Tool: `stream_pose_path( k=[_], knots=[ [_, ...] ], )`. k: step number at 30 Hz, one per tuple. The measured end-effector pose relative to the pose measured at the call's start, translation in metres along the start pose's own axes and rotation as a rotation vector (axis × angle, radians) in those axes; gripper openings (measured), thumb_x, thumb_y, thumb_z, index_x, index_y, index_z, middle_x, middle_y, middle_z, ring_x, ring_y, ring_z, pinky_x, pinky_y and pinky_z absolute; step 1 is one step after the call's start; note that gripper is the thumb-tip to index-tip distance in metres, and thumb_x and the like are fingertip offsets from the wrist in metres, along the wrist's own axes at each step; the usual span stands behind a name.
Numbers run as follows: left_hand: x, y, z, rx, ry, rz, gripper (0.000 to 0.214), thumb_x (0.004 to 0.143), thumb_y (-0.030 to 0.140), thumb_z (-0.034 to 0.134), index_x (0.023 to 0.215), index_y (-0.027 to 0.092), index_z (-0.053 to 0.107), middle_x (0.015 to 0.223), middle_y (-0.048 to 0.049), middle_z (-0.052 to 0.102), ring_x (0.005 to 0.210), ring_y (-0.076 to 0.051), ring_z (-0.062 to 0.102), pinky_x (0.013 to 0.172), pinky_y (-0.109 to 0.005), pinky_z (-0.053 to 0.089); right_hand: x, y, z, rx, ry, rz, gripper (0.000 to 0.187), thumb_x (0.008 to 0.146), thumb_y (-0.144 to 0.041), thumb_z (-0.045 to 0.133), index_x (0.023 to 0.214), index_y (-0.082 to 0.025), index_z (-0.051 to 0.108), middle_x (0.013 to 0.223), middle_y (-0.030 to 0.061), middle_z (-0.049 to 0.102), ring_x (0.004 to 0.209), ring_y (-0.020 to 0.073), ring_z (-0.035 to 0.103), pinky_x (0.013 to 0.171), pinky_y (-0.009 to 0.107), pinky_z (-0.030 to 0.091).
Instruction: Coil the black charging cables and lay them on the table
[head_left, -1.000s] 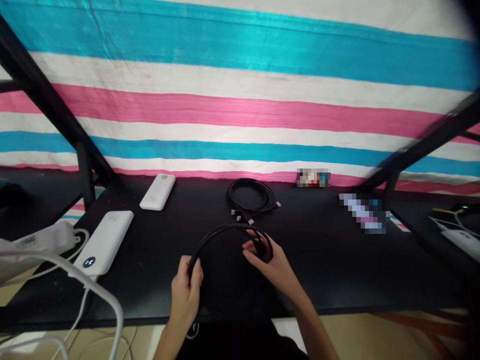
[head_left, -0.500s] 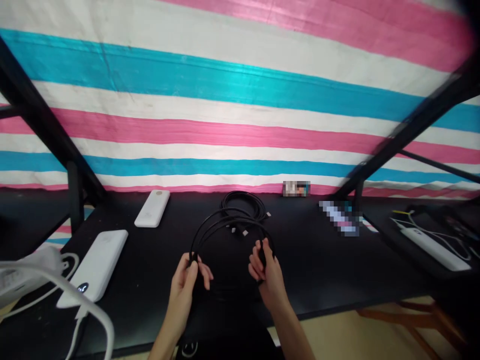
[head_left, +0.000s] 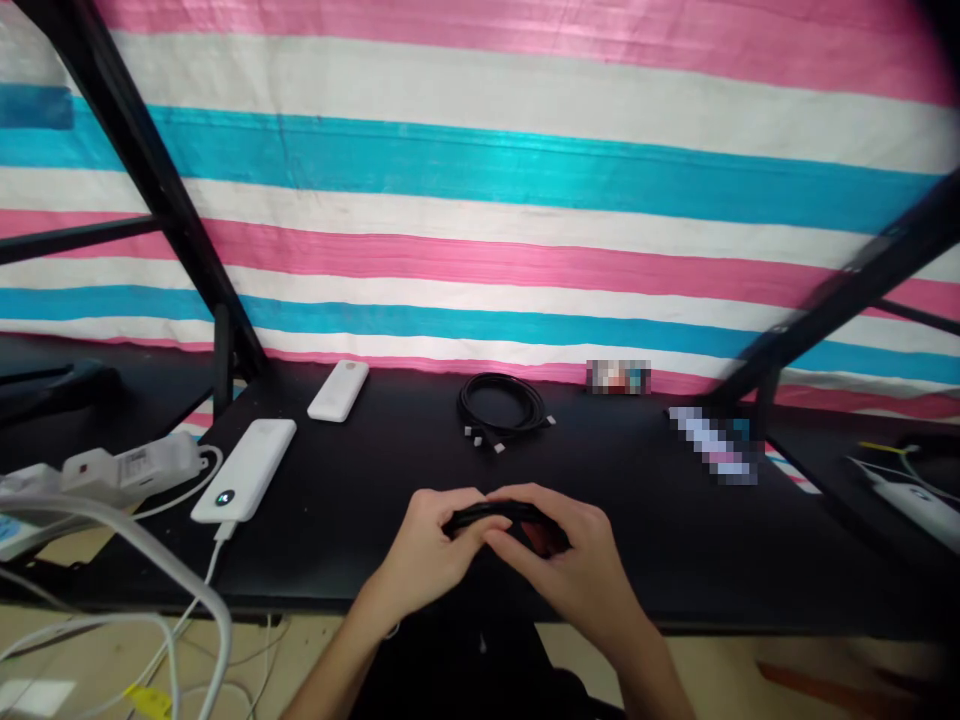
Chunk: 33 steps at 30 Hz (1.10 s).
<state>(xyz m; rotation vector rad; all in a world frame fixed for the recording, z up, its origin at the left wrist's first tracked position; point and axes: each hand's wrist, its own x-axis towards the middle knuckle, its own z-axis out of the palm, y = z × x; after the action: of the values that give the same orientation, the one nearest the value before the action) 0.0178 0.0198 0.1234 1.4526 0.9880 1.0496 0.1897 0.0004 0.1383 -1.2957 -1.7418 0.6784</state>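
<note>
Both my hands meet over the front part of the black desk, fingertips touching or nearly so. Between them is a black cable [head_left: 491, 512], gathered into a tight bundle and mostly covered by the fingers. My left hand [head_left: 442, 545] is closed on its left end, thumb pointing inward. My right hand [head_left: 566, 540] wraps round the right side, thumb below and fingers over the top. Beyond the hands, a coiled black cable [head_left: 460, 405] lies flat on the desk, its several light-coloured plugs pointing toward me and to the right.
Two white power banks, the nearer one [head_left: 251, 470] plugged into a white cable, lie at left. A white power strip [head_left: 142, 472] and thick white cord [head_left: 150, 550] are beside them. Blurred-out items lie back right. Black metal legs [head_left: 172, 220] slant before a striped sheet [head_left: 487, 170].
My hands have come together from apart, and the cable loops that arched between them are now a compact bundle. The view has shifted, with desk items at left appearing further right.
</note>
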Motion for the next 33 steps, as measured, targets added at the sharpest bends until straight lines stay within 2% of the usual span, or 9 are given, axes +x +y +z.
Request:
stream_pose_path(
  k=[4,7,12,16,20,23,26,29,33],
  knots=[
    [-0.001,0.005,0.018,0.153,-0.096,0.071,0.025,0.080,0.038,0.064,0.066,0.019,0.074,0.060,-0.0003,0.065,0.056,-0.013,0.053,0.055,-0.023,0.037,-0.012,-0.002,-0.014,0.073,-0.038,0.069,0.014,0.069,-0.036,0.078,0.080,-0.028,0.078,0.066,-0.0005,0.073,0.054,0.0162,0.064,0.046,0.021,0.049],
    [-0.003,0.001,0.022,0.247,-0.136,0.106,0.019,0.079,0.038,0.065,0.074,0.021,0.073,0.064,-0.0004,0.063,0.060,-0.015,0.054,0.058,-0.024,0.039,-0.024,0.012,-0.032,0.165,0.122,0.075,0.008,0.064,-0.033,0.080,0.070,-0.028,0.078,0.062,0.0001,0.072,0.055,0.0183,0.065,0.049,0.024,0.052],
    [-0.011,-0.017,0.024,0.294,0.102,0.146,0.012,0.079,0.026,0.061,0.077,0.025,0.073,0.079,-0.0031,0.065,0.084,-0.021,0.055,0.081,-0.032,0.042,-0.050,0.037,-0.046,0.309,0.606,0.139,0.011,0.066,-0.034,0.079,0.071,-0.025,0.076,0.056,-0.0008,0.063,0.046,0.0121,0.052,0.038,0.021,0.037],
    [-0.024,-0.034,0.034,0.185,0.353,0.064,0.014,0.076,0.033,0.066,0.087,0.025,0.068,0.095,-0.0046,0.064,0.100,-0.024,0.053,0.099,-0.041,0.032,-0.069,0.033,-0.038,0.511,0.773,0.099,0.019,0.069,-0.039,0.079,0.071,-0.022,0.071,0.047,-0.0071,0.041,0.039,0.0053,0.029,0.037,0.019,0.024],
    [-0.043,-0.044,0.056,0.005,0.450,-0.083,0.053,0.073,0.044,0.070,0.118,0.023,0.052,0.117,-0.0102,0.059,0.113,-0.026,0.054,0.100,-0.041,0.037,-0.087,0.010,-0.028,0.654,0.850,0.061,0.031,0.071,-0.046,0.077,0.064,-0.021,0.061,0.048,-0.0097,0.029,0.040,0.0045,0.022,0.037,0.019,0.021],
    [-0.060,-0.039,0.077,-0.176,0.375,-0.184,0.063,0.077,0.054,0.062,0.128,0.021,0.043,0.117,-0.0142,0.063,0.103,-0.026,0.065,0.087,-0.039,0.048,-0.098,-0.003,-0.019,0.770,0.839,0.043,0.037,0.072,-0.048,0.076,0.060,-0.021,0.055,0.048,-0.0107,0.025,0.040,0.0040,0.017,0.036,0.018,0.018],
    [-0.074,-0.028,0.091,-0.464,0.264,-0.245,0.052,0.081,0.055,0.057,0.120,0.021,0.051,0.103,-0.0091,0.070,0.088,-0.024,0.071,0.081,-0.038,0.051,-0.105,-0.001,-0.010,0.888,0.735,0.064,0.036,0.074,-0.054,0.072,0.066,-0.023,0.057,0.047,-0.0124,0.019,0.039,0.0042,0.012,0.035,0.018,0.016],
    [-0.082,-0.020,0.090,-0.591,0.269,-0.253,0.031,0.079,0.050,0.063,0.074,0.019,0.059,0.059,0.0038,0.061,0.061,-0.014,0.066,0.072,-0.028,0.051,-0.110,0.011,-0.010,0.916,0.508,0.179,0.037,0.076,-0.057,0.069,0.070,-0.022,0.057,0.047,-0.0132,0.018,0.038,0.0042,0.012,0.035,0.018,0.017],
    [-0.086,-0.020,0.078,-0.456,0.237,-0.242,0.059,0.076,0.047,0.069,0.039,0.023,0.030,0.032,0.0069,0.036,0.037,-0.007,0.046,0.061,-0.023,0.048,-0.112,0.025,-0.024,0.779,0.287,0.301,0.034,0.076,-0.047,0.072,0.097,-0.022,0.060,0.045,-0.0145,0.024,0.037,0.0049,0.017,0.037,0.020,0.029]
  ],
)
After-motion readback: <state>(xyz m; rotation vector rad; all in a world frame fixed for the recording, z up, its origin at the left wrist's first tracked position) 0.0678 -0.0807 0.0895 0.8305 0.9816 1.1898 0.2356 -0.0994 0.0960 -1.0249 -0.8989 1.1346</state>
